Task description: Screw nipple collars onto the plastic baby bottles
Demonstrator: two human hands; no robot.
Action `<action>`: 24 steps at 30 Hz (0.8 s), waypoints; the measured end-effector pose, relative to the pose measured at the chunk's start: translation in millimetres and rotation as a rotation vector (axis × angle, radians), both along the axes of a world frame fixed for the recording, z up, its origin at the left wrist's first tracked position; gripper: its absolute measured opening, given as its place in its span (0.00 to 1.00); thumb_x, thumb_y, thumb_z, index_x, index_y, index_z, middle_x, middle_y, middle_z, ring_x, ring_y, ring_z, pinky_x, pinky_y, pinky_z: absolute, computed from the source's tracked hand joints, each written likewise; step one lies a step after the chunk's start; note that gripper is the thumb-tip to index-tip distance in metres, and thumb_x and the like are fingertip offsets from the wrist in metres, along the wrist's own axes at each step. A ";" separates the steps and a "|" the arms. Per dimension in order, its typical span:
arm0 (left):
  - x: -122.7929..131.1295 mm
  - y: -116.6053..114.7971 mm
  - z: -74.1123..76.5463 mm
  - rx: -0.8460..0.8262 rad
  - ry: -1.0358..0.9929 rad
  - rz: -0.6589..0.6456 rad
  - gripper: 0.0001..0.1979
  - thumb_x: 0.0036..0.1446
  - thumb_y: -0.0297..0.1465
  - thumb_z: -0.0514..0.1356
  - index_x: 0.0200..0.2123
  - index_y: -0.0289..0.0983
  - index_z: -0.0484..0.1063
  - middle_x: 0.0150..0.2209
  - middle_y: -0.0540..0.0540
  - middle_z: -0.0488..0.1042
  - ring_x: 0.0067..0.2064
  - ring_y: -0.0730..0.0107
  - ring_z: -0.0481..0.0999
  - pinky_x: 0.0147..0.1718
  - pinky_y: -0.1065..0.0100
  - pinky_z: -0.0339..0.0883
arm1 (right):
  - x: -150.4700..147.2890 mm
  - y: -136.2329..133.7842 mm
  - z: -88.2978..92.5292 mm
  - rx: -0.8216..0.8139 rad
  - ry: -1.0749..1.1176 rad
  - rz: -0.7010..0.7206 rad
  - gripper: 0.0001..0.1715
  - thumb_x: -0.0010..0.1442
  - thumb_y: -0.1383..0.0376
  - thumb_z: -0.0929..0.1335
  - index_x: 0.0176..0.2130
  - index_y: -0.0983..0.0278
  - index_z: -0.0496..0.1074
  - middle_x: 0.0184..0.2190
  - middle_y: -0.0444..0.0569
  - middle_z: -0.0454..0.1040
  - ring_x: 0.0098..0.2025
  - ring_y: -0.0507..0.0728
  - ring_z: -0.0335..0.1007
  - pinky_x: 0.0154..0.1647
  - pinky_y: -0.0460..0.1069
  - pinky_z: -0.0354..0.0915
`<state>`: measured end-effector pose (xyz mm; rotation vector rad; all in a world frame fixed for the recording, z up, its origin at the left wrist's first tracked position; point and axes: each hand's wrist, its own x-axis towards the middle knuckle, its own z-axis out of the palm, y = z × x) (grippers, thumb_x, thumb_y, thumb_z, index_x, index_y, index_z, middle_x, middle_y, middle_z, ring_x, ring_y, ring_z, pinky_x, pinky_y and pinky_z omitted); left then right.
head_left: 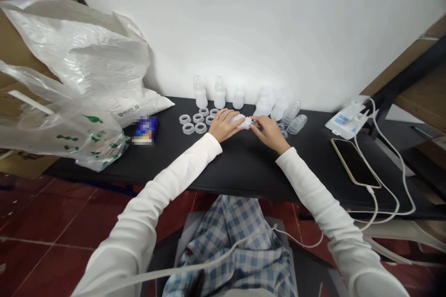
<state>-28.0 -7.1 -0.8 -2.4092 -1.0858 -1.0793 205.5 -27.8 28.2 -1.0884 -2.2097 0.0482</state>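
A milky white baby bottle lies on its side between my hands, just above the black table. My left hand is wrapped over its body from the left. At its neck end, the fingers of my right hand are pinched together; a small dark bit shows there, too small to make out. Left of my left hand, several translucent rings lie flat. Behind my hands stand a capped bottle, a second capped bottle and an uncapped bottle. More white bottles cluster behind my right hand, beside clear dome caps.
On the left are a large white plastic bag, a clear bag with green print and a blue packet. A phone with a white cable and a white box lie on the right. A white wall backs the table.
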 end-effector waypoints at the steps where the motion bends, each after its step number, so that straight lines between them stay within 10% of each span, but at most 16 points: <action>1: 0.9 -1.0 1.0 -0.022 -0.024 0.025 0.19 0.64 0.45 0.60 0.53 0.43 0.77 0.50 0.39 0.79 0.54 0.55 0.77 0.57 0.51 0.65 | 5.1 -0.2 4.5 0.062 -0.037 -0.060 0.23 0.71 0.54 0.61 0.55 0.63 0.73 0.39 0.53 0.75 0.42 0.60 0.70 0.46 0.55 0.62; 7: -0.6 -5.5 2.9 -0.202 -0.202 0.129 0.23 0.60 0.47 0.63 0.50 0.38 0.75 0.45 0.41 0.80 0.47 0.56 0.78 0.49 0.59 0.69 | 50.7 14.3 7.6 0.337 0.084 -0.839 0.23 0.70 0.57 0.58 0.54 0.68 0.71 0.52 0.67 0.69 0.52 0.70 0.65 0.51 0.65 0.60; 11: -1.1 -4.9 5.2 -0.254 -0.238 0.167 0.22 0.61 0.47 0.62 0.51 0.38 0.74 0.48 0.42 0.80 0.49 0.56 0.78 0.49 0.60 0.68 | 69.2 25.5 -7.2 0.191 0.071 -1.055 0.21 0.66 0.60 0.59 0.48 0.73 0.71 0.46 0.70 0.69 0.51 0.73 0.64 0.50 0.71 0.59; 16: 0.4 -3.1 6.4 -0.187 -0.194 0.211 0.25 0.61 0.49 0.62 0.54 0.39 0.74 0.49 0.38 0.78 0.51 0.52 0.76 0.53 0.55 0.64 | 68.0 19.9 8.3 0.283 0.253 -0.934 0.22 0.69 0.58 0.59 0.54 0.67 0.67 0.50 0.65 0.64 0.56 0.72 0.62 0.54 0.71 0.59; 24: -1.6 -2.1 4.0 -0.124 -0.185 0.157 0.26 0.62 0.50 0.60 0.57 0.41 0.74 0.50 0.39 0.78 0.52 0.53 0.75 0.54 0.55 0.63 | 10.6 2.7 2.8 0.205 0.515 -0.206 0.19 0.71 0.51 0.61 0.51 0.60 0.68 0.47 0.54 0.70 0.45 0.59 0.69 0.48 0.57 0.69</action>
